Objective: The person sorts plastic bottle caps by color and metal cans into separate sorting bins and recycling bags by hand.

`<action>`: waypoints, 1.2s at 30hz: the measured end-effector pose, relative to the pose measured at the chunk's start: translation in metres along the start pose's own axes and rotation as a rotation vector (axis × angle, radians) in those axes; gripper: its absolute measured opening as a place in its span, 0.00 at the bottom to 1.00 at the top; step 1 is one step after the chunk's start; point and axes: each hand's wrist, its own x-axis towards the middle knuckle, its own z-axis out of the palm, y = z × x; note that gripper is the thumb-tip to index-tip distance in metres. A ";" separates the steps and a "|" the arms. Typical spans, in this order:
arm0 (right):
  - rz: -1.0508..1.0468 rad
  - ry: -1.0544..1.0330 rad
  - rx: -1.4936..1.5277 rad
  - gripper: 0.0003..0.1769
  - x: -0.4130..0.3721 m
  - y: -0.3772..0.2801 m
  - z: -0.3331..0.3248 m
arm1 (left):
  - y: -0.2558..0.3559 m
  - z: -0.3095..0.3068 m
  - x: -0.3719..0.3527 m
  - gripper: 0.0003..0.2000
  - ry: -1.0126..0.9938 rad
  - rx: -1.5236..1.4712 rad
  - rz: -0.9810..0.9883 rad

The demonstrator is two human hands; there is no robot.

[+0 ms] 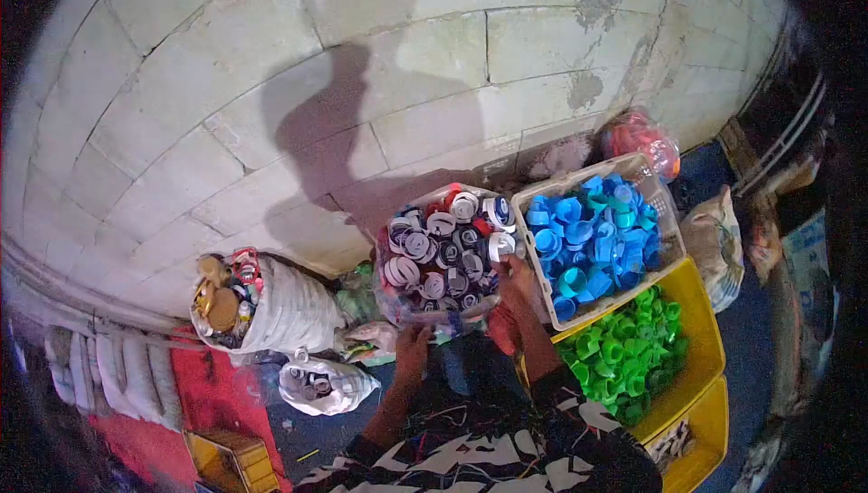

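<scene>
A light-coloured container (pixel 384 298) heaped with white, dark blue and red plastic caps (pixel 438 253) stands before me at the wall. At its near right corner is my right hand (pixel 517 283), its fingers closed at a white cap (pixel 500 247). My left hand (pixel 413 346) is low at the container's front edge with the fingers curled. What it grips, if anything, is hidden. Right of the container, a pale crate (pixel 667 222) holds blue caps (pixel 592 238). Green caps (pixel 626 348) fill a yellow crate (pixel 710 330) nearer to me.
A white sack (pixel 298 308) with mixed plastic pieces leans at the left, with a small white bag (pixel 348 389) below it. Another yellow crate (pixel 710 443) is at lower right, and a yellow box (pixel 233 457) at lower left. A bag with red contents (pixel 640 142) stands against the wall (pixel 434 59).
</scene>
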 end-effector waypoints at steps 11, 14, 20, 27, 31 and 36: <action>0.288 -0.140 0.783 0.07 -0.054 -0.089 0.012 | 0.106 0.038 0.059 0.25 -0.283 0.001 0.266; 0.103 -0.140 0.091 0.11 -0.059 -0.093 0.013 | 0.111 0.038 0.050 0.24 -0.186 -0.010 0.223; -0.081 -0.108 -0.154 0.13 -0.064 -0.119 0.016 | 0.100 0.022 0.057 0.18 -0.221 -0.164 0.009; 0.164 -0.135 -0.049 0.14 -0.053 -0.146 0.005 | 0.112 -0.001 0.060 0.11 -0.161 0.054 0.108; 0.324 -0.086 0.272 0.12 -0.050 -0.070 0.014 | 0.098 -0.035 0.073 0.10 -0.104 0.032 0.307; 0.370 -0.010 0.594 0.12 -0.044 -0.049 0.017 | 0.084 -0.063 0.081 0.09 0.146 0.175 0.275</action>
